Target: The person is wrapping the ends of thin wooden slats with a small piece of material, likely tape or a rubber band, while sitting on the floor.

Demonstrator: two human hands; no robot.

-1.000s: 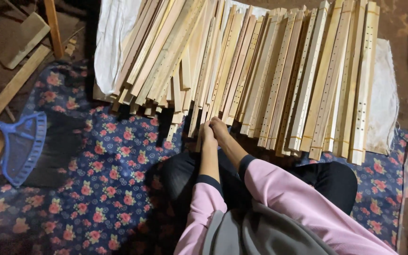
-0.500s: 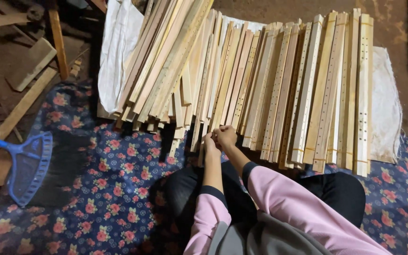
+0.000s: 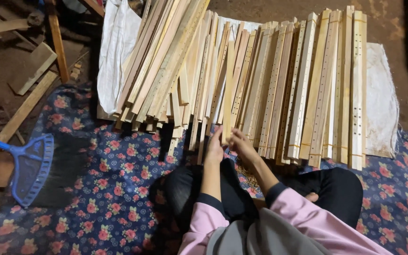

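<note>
A big heap of long pale wooden slats (image 3: 279, 80), many drilled with small holes, lies on white sacking (image 3: 114, 52) in front of me. My left hand (image 3: 215, 144) and my right hand (image 3: 241, 143) meet at the near end of one slat (image 3: 228, 89) in the middle of the heap, fingers closed around its lower end. Pink sleeves cover my forearms. My crossed legs in black trousers (image 3: 336, 189) rest below the heap.
A dark blue floral mat (image 3: 109, 189) covers the ground under me. A blue brush with dark bristles (image 3: 34, 170) lies at the left. Loose planks and offcuts (image 3: 34, 71) sit on the dirt at upper left. Bundled slats (image 3: 350, 85) lie at the right.
The view has shifted so the heap sits lower and further right. My two hands have stayed together at the slat ends, gripping the middle slat.
</note>
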